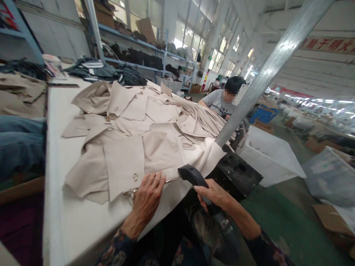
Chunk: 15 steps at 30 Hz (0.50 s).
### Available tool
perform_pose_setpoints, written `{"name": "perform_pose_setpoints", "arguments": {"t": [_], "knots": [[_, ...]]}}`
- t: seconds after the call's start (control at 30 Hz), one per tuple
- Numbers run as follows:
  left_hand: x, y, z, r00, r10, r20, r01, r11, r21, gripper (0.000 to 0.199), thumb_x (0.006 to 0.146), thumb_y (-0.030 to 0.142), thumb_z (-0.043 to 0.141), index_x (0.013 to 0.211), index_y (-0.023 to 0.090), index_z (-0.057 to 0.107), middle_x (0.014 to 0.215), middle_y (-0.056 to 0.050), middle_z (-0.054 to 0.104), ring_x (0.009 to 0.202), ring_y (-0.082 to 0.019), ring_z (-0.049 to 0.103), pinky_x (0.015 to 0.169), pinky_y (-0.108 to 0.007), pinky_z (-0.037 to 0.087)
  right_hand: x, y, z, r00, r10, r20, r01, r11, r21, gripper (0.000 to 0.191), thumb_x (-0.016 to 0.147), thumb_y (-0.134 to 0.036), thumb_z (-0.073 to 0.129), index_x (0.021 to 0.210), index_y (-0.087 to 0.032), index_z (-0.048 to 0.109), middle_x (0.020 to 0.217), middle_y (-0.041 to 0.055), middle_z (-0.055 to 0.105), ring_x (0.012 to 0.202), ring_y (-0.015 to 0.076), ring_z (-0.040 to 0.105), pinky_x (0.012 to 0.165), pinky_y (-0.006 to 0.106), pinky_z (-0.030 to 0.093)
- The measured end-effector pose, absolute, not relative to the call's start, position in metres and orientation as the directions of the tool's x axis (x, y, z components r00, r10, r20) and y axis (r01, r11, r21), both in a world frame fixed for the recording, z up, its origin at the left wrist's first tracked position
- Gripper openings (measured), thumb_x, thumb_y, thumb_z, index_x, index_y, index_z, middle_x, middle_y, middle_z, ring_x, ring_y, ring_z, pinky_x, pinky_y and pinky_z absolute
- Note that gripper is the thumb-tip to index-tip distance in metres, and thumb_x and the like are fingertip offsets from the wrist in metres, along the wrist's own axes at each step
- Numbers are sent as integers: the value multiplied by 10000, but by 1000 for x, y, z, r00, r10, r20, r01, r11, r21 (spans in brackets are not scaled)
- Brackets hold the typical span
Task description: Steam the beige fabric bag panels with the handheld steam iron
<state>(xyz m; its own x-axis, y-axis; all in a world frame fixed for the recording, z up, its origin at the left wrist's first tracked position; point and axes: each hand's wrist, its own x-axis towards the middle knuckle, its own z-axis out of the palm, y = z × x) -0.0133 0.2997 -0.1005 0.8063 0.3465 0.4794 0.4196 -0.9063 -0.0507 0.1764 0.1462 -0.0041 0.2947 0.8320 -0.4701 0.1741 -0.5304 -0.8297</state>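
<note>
My left hand (148, 195) lies flat, fingers stretched out, on the lower edge of a beige leather-like piece (163, 151) on the table. Beside its fingertips a metal zip (173, 180) runs along that edge. A gold-coloured metal part shows at the wrist side of the hand. My right hand (215, 194) is wrapped round a black handheld tool (192, 173) with a curved head and a hose-like lower end. The tool's head is over the piece, near the zip's right end; contact cannot be made out. Left of my left hand, a beige panel (124, 162) carries a small metal ring.
More beige pieces (199, 114) are heaped across the white table (74, 229). A metal post (266, 74) slants up at the table's right edge. Beyond it, a person (222, 98) in grey sits near white bins (271, 155). Dark pieces (130, 75) lie at the back.
</note>
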Motion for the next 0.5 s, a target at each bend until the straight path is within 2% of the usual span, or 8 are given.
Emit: {"name": "perform_pose_setpoints", "arguments": {"t": [0.33,0.5], "knots": [[-9,302,-104,799,332,501,402,-915,-33,395,827,58,475,1185,107,635,1243,-153,628,1124,-312,569,983,-453,418,190,155,-12,262,810,-525,27,-550,-835,361,824,-454,567,626,-157,515,458,-23,510,365,92,472,341,196,399],[-10,303,-106,795,320,515,392,-920,-33,383,817,60,490,1168,101,640,1234,-156,632,1114,-316,572,959,-446,434,192,174,1,274,805,-527,59,-561,-826,319,838,-413,568,660,-156,510,509,-20,529,402,89,494,378,198,426]]}}
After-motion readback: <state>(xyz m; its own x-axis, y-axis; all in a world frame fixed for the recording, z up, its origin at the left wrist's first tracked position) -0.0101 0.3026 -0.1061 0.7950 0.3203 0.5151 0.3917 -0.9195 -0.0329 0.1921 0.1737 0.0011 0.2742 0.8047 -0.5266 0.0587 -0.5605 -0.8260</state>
